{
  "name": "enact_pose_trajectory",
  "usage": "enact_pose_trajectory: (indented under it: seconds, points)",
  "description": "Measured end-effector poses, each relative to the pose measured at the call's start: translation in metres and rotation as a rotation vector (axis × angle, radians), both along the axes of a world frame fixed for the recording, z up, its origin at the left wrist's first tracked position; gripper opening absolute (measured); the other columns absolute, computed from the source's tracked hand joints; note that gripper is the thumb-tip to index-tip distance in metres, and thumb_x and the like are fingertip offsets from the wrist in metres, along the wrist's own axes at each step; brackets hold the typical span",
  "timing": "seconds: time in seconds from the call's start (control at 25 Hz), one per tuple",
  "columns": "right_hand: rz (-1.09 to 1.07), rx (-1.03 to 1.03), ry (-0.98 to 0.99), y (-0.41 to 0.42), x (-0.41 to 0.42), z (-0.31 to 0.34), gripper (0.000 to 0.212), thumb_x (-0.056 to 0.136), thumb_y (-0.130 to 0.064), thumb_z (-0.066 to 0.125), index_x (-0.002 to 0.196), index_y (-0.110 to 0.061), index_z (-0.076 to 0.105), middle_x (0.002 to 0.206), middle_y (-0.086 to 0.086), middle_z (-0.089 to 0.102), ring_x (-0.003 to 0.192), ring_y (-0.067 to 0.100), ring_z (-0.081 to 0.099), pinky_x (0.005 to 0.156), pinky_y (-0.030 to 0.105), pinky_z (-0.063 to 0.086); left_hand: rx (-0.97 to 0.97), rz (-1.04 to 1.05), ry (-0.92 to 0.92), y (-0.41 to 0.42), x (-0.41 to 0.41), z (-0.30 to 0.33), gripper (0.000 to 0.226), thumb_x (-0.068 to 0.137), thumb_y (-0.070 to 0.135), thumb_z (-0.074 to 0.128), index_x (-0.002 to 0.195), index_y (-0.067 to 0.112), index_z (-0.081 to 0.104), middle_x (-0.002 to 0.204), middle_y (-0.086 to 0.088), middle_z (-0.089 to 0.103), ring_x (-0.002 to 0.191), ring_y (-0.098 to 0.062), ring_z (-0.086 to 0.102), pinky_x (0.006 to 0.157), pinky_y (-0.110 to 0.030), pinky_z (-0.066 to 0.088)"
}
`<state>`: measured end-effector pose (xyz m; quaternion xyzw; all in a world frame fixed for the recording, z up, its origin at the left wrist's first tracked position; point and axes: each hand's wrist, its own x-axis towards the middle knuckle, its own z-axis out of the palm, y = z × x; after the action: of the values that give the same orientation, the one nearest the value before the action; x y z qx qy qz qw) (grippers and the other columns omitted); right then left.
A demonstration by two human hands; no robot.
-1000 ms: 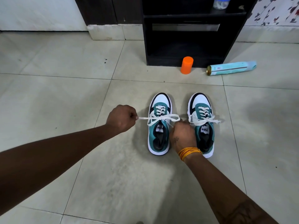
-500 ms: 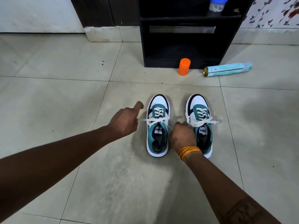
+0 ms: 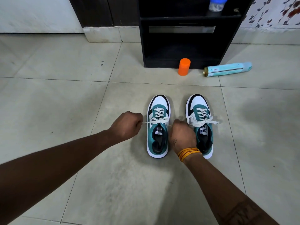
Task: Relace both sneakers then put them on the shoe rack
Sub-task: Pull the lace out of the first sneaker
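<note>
Sneakers are sitting side by side on the tiled floor [image 3: 81,95] in the head view, toes pointing away from us toward the black shoe rack [image 3: 183,39]. We are working on the left sneaker [image 3: 158,127], the teal, white and black one. Our left hand [image 3: 125,127] is curling into a fist just left of it, pinching one end of its white lace [image 3: 155,120] and drawing that end out taut to the side. Our right hand [image 3: 181,135] is hovering in the gap between the two shoes, knuckles up and fingers curled under; it seems to be gripping the other end of the same lace, but the fingertips are hidden, so we cannot tell for sure. An orange thread band [image 3: 189,153] is circling that wrist.

Just right of our right hand, the right sneaker [image 3: 200,125] is lying partly covered at its heel by the hand, its lace already tied in a bow [image 3: 202,120] with loops spreading to both sides.

Well beyond our grip, an orange cap [image 3: 184,67] is standing upright at the foot of the rack, and to its right a pale blue spray can [image 3: 227,69] is lying on its side. Up on the rack's shelf a clear jar with a blue lid [image 3: 215,4] is standing.
</note>
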<state>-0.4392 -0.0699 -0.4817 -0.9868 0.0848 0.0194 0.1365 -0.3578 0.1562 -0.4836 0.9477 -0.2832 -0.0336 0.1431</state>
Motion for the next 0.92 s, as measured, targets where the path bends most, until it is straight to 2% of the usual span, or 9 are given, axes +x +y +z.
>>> enact_pose_trajectory:
  seconds: [0.08,0.12,0.16,0.24,0.36,0.44,0.6,0.76,0.92]
  points:
    - [0.0,-0.027,0.133,-0.001,-0.002,-0.002,0.021,0.099,-0.018,0.052,0.112,-0.006,0.064,0.11,0.017,0.069,0.101,0.037,0.068,0.081,0.04,0.055,0.151,0.098,0.115,0.013,0.002,-0.002,0.011,0.085,0.016,0.062,0.075,0.017,0.062,0.079,-0.005,0.071,0.076,-0.033,0.068,0.063,-0.033,0.05]
    - [0.007,-0.016,0.109,0.0,-0.002,0.0,0.021,0.1,-0.018,0.051,0.113,-0.007,0.064,0.111,0.017,0.068,0.1,0.038,0.068,0.082,0.041,0.055,0.176,0.111,0.139,0.016,0.002,-0.003,0.008,0.085,0.019,0.063,0.077,0.018,0.064,0.083,-0.004,0.073,0.08,-0.032,0.07,0.065,-0.032,0.051]
    - [0.013,0.015,0.038,0.001,-0.002,0.002,0.021,0.1,-0.019,0.051,0.115,-0.008,0.062,0.111,0.016,0.066,0.097,0.04,0.067,0.08,0.043,0.055,0.138,0.102,0.134,0.014,0.001,-0.002,0.005,0.085,0.022,0.066,0.085,0.018,0.069,0.087,-0.003,0.075,0.085,-0.03,0.071,0.068,-0.031,0.051]
    - [0.054,0.09,-0.117,0.006,0.001,0.006,0.021,0.1,-0.02,0.05,0.117,-0.011,0.059,0.11,0.014,0.062,0.087,0.042,0.067,0.072,0.046,0.058,-0.024,0.024,0.055,0.001,-0.004,0.003,0.021,0.088,0.026,0.07,0.107,0.018,0.073,0.095,-0.001,0.077,0.088,-0.027,0.071,0.071,-0.032,0.053]
    - [0.14,0.055,-0.158,0.007,0.004,0.008,0.017,0.098,-0.019,0.049,0.108,-0.012,0.059,0.105,0.011,0.06,0.078,0.038,0.066,0.065,0.045,0.057,-0.102,-0.162,-0.005,-0.021,-0.011,0.014,0.019,0.098,0.028,0.058,0.09,0.012,0.064,0.079,-0.004,0.07,0.071,-0.031,0.065,0.061,-0.037,0.048]
    - [0.077,0.029,-0.118,0.002,0.003,0.007,0.017,0.099,-0.02,0.05,0.106,-0.01,0.061,0.105,0.012,0.062,0.081,0.037,0.067,0.067,0.041,0.056,-0.05,-0.185,-0.011,-0.013,-0.007,0.007,0.02,0.097,0.022,0.053,0.083,0.011,0.062,0.076,-0.005,0.07,0.067,-0.033,0.065,0.059,-0.038,0.05]
    - [0.004,-0.072,0.151,-0.007,-0.003,0.001,0.021,0.099,-0.016,0.052,0.112,-0.007,0.066,0.111,0.016,0.069,0.101,0.033,0.067,0.085,0.036,0.052,0.22,0.019,0.185,0.026,0.01,0.001,0.019,0.097,0.023,0.062,0.091,0.012,0.076,0.09,-0.007,0.077,0.087,-0.032,0.072,0.073,-0.036,0.054]
    - [0.022,0.141,-0.118,0.001,-0.004,0.004,0.026,0.095,-0.02,0.054,0.121,-0.013,0.057,0.114,0.014,0.059,0.092,0.04,0.066,0.075,0.045,0.057,-0.019,0.001,0.105,0.005,-0.007,0.01,0.029,0.092,0.032,0.073,0.118,0.019,0.074,0.104,0.002,0.079,0.093,-0.023,0.073,0.081,-0.031,0.054]
    - [0.06,0.153,-0.211,0.009,-0.002,0.008,0.017,0.096,-0.024,0.049,0.109,-0.014,0.056,0.106,0.01,0.057,0.084,0.039,0.064,0.068,0.045,0.055,-0.169,-0.014,0.025,-0.013,-0.018,0.015,0.012,0.095,0.032,0.063,0.097,0.025,0.072,0.082,0.008,0.074,0.063,-0.016,0.061,0.065,-0.036,0.054]
